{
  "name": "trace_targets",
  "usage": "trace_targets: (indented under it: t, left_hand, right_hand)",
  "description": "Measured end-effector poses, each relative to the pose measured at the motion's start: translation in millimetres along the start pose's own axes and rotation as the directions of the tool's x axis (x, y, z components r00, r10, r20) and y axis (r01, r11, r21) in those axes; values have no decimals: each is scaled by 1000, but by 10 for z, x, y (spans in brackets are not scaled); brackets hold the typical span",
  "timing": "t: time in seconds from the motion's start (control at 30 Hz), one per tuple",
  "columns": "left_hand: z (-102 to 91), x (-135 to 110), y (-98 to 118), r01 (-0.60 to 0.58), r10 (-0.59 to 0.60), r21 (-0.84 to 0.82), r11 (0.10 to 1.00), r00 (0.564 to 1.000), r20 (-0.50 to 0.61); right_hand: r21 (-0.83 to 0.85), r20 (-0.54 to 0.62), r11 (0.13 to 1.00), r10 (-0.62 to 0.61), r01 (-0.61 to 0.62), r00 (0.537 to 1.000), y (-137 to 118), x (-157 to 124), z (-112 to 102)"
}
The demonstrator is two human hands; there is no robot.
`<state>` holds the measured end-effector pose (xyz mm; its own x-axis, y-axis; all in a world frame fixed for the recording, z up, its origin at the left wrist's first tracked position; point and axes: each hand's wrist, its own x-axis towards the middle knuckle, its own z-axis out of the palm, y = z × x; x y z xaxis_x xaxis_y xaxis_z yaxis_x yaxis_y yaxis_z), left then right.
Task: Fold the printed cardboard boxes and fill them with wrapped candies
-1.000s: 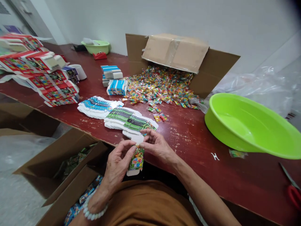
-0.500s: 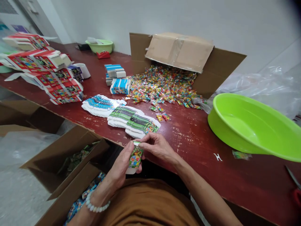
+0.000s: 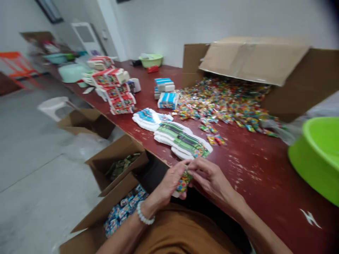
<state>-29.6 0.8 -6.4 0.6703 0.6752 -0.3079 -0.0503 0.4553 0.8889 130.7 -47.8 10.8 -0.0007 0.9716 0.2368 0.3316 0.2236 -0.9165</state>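
Note:
A small green printed carton [image 3: 183, 184] is held upright at the table's front edge by my left hand [image 3: 168, 180], its fingers wrapped round it. My right hand [image 3: 212, 176] pinches at the carton's top end, and its fingers hide the flap there. Just beyond both hands lies a fanned row of flat green cartons [image 3: 182, 139]. A fanned row of flat blue cartons [image 3: 149, 118] adjoins it. Several wrapped sweets [image 3: 215, 139] lie on the table near the green row.
A large cardboard box [image 3: 254, 60] spills a heap of wrapped sweets [image 3: 222, 102] on the red table [image 3: 254, 158]. A green basin [image 3: 304, 158] stands right. Bundled red cartons [image 3: 113, 79] are stacked left. Below, boxes hold green packs [image 3: 123, 165] and blue packs [image 3: 124, 208].
The view has swung left, so the table's things appear further right and more floor shows. My right fingers have closed in over the top of the carton, which stays in my left hand.

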Motion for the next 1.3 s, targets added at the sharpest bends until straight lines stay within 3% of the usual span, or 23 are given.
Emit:
trace_targets:
  t: [0.1, 0.2, 0.27, 0.33, 0.4, 0.47, 0.53, 0.6, 0.73, 0.8, 0.9, 1.0, 1.07, 1.1, 1.17, 1.23, 1.3]
  left_hand:
    - [12, -17, -49, -20, 21, -52, 998, 1000, 10]
    - [41, -95, -78, 71, -75, -141, 987, 997, -19]
    - [47, -142, -92, 116, -126, -164, 980, 990, -56]
    - [31, -159, -105, 119, -133, -166, 979, 988, -74]
    - [-4, -154, -120, 105, -121, -170, 980, 989, -85]
    - [-61, -153, -138, 111, -127, -166, 980, 988, -88]
    - [-158, -176, -163, 115, -127, -125, 985, 987, -97]
    - [-310, -224, -193, 128, -132, -47, 991, 985, -113]
    - [-735, -351, -201, 171, -153, 144, 975, 980, -126]
    - [-939, -395, -152, 167, -145, 311, 936, 985, -93]
    - [-1124, -410, -44, 181, -229, 500, 847, 973, 37]
    - [-1114, -360, 46, 235, -306, 403, 884, 944, 120]
    - [-1019, -299, 90, 252, -277, 217, 943, 956, 91]
    - [-954, -265, 112, 242, -249, 119, 963, 967, 55]
    - [-809, -197, 164, 188, -189, -29, 982, 982, -16]
    - [-661, -141, 222, 146, -150, -106, 984, 988, -30]
    - [-531, -108, 270, 146, -148, -154, 977, 989, 3]
  right_hand:
    - [-101, -6, 991, -90, 89, 996, 97, -19, 65]
    - [90, -32, 991, 100, -97, 994, 165, -38, 194]
    - [264, -31, 930, 273, -255, 962, 184, -54, 277]
    - [304, -38, 913, 298, -273, 954, 189, -54, 316]
    - [242, -39, 946, 232, -216, 972, 194, -19, 270]
    - [143, -75, 980, 151, -139, 986, 230, 68, 104]
    - [-27, -191, 992, 119, -127, 974, 325, 208, -179]
    - [-289, -407, 903, 186, -319, 894, 481, 376, -519]
    - [-349, -602, 769, 254, -536, 757, 837, 609, -1023]
    - [-346, -632, 735, 276, -583, 724, 960, 631, -1123]
    - [-317, -638, 737, 300, -597, 709, 1013, 582, -1177]
    - [-259, -615, 785, 315, -563, 722, 876, 467, -1152]
    - [-203, -536, 846, 325, -492, 780, 681, 360, -1034]
    - [-170, -468, 880, 323, -443, 822, 564, 302, -933]
    - [-32, -228, 966, 244, -257, 943, 322, 192, -666]
    - [-20, -114, 993, 112, -114, 987, 127, 115, -368]
    - [-81, -150, 997, 7, -19, 989, 18, 82, -117]
